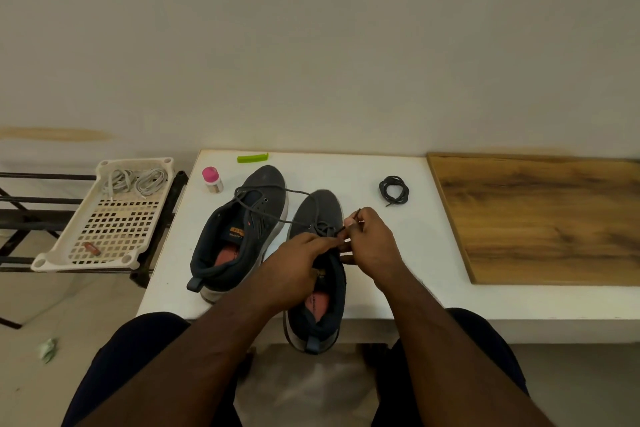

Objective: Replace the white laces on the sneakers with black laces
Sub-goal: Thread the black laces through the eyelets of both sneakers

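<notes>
Two dark grey mesh sneakers (242,229) lie on the white tabletop (363,173). Steady the right-hand sneaker (320,218) with the left hand (301,263), which pinches the black lace (273,189) at an eyelet; the right hand (367,239) grips the tip. Feed it straight, untwisted.

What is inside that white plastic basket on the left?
The white basket holds two bundles of white laces at its far end and a small reddish-brown object near its front corner. What that object is cannot be made out.
</notes>
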### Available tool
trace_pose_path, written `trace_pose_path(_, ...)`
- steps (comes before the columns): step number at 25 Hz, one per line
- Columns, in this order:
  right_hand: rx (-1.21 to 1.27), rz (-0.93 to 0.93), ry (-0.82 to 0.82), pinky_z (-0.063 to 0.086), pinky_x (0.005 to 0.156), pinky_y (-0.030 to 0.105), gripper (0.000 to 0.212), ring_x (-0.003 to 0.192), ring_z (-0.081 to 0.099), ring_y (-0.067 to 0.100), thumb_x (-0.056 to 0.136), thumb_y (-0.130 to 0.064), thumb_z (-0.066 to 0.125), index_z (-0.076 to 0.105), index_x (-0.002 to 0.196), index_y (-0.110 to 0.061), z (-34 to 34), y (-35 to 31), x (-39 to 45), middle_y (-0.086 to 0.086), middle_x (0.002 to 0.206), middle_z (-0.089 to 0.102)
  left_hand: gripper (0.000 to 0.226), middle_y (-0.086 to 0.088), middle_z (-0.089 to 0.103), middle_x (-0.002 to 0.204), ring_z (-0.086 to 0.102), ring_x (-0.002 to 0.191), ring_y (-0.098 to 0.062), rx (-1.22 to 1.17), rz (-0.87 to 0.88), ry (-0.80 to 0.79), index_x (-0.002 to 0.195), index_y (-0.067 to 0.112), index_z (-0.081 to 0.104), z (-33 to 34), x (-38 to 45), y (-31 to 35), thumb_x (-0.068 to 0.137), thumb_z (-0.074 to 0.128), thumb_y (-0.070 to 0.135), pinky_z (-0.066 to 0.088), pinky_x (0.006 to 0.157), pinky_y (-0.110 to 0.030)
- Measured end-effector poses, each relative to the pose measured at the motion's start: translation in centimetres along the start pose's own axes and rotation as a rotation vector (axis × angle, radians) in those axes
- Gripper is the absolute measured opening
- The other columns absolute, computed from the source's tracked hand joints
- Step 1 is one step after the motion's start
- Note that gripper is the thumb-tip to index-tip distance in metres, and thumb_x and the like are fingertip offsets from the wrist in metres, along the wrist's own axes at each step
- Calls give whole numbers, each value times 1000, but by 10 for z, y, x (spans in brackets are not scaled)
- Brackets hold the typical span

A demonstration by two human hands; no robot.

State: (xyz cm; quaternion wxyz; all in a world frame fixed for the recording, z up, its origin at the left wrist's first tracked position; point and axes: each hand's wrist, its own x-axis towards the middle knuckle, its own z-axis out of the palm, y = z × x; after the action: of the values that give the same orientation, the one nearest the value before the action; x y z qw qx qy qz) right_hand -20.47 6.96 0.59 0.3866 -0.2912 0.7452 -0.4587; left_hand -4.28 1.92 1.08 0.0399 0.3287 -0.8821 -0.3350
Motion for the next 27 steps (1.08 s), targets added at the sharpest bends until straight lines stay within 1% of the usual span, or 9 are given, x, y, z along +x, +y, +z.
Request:
trace_pose_path(2, -35, -26, -36, 60, 64, 33, 6, 86, 72, 28, 98, -14, 61, 62, 102, -10, -4, 2, 1, 11, 94, 71, 63, 7, 50, 139, 45, 129, -13, 21, 11, -1, 141, 36, 49, 1, 3, -3, 87, 57, 4, 40, 106, -27)
trace_pose_path(5, -230, -123, -47, 61, 77, 43, 4, 86, 71, 22, 90, -16, 71, 71, 93, -16, -1, 9, 4, 1, 88, 73, 58, 7, 51, 137, 45, 128, -13, 44, 20, -1, 140, 34, 52, 2, 5, -9, 88, 60, 10, 39, 108, -31)
trace_pose_path(7, -275, -191, 42, 59, 82, 44, 5, 86, 69, 18, 91, -16, 67, 68, 90, -21, 4, 5, 3, -4, 88, 71, 58, 6, 50, 137, 45, 128, -14, 66, 13, 12, 141, 33, 52, 2, 7, -13, 88, 59, 12, 40, 109, -32)
trace_pose_path(10, -142, -244, 168, 58, 83, 44, 13, 87, 66, 17, 95, -14, 62, 62, 90, -27, 1, 1, 4, -7, 91, 68, 59, 6, 49, 139, 44, 129, -13, 86, 5, 31, 144, 32, 49, 4, 8, -14, 89, 59, 15, 40, 109, -31)
trace_pose_path(13, -212, -190, 45, 58, 86, 46, 12, 90, 67, 15, 92, -21, 68, 69, 103, -24, -4, 5, 5, -9, 94, 69, 58, 7, 50, 135, 45, 126, -13, 72, 22, 32, 143, 35, 50, 5, 7, -15, 88, 60, 18, 42, 106, -31)
trace_pose_path(16, -379, -223, 11, 55, 86, 34, 12, 92, 66, 14, 93, -19, 67, 74, 102, -18, 1, 5, 2, -6, 95, 72, 58, 8, 50, 131, 45, 124, -12, 68, 27, 37, 141, 37, 51, 5, 7, -16, 87, 60, 19, 43, 106, -33)
trace_pose_path(21, -91, -283, 185, 58, 83, 41, 19, 84, 67, 11, 96, -16, 63, 63, 87, -33, -1, -6, 1, -12, 88, 68, 57, 9, 47, 137, 43, 127, -11, 83, 16, 70, 144, 34, 49, 5, 8, -17, 90, 60, 19, 39, 109, -29)
trace_pose_path(25, -324, -231, 19, 55, 86, 37, 9, 89, 66, 12, 91, -21, 70, 73, 100, -20, -2, 2, 1, -9, 94, 70, 56, 9, 50, 132, 45, 124, -12, 75, 27, 59, 141, 37, 50, 7, 8, -19, 88, 61, 22, 42, 106, -34)
trace_pose_path(27, -386, -278, 53, 53, 85, 34, 6, 89, 66, 14, 92, -19, 68, 74, 94, -16, 3, 1, 1, -6, 91, 71, 56, 9, 50, 132, 45, 124, -11, 77, 28, 61, 141, 37, 50, 7, 8, -20, 88, 60, 21, 42, 107, -33)
